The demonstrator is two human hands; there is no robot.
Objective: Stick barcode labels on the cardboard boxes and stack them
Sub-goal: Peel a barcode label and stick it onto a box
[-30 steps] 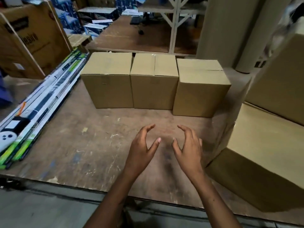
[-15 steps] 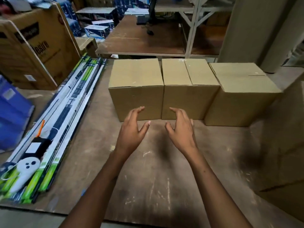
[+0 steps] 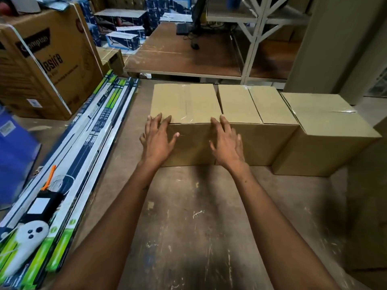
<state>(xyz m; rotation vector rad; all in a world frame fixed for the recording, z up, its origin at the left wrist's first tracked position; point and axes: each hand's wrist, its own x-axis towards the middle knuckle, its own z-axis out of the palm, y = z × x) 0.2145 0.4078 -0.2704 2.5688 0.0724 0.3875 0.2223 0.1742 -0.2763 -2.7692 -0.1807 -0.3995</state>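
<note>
Head view: both grips wide, left hand (image 3: 158,139) and right hand (image 3: 227,141) flat against leftmost box (image 3: 185,103); I'd clasp its sides squarely before pulling.

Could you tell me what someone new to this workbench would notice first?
Most striking are the left hand and right hand, fingers spread at the front top edge of the leftmost cardboard box. It leads a row with a middle box and a right box. Long tube-light cartons lie along the table's left side.
</note>
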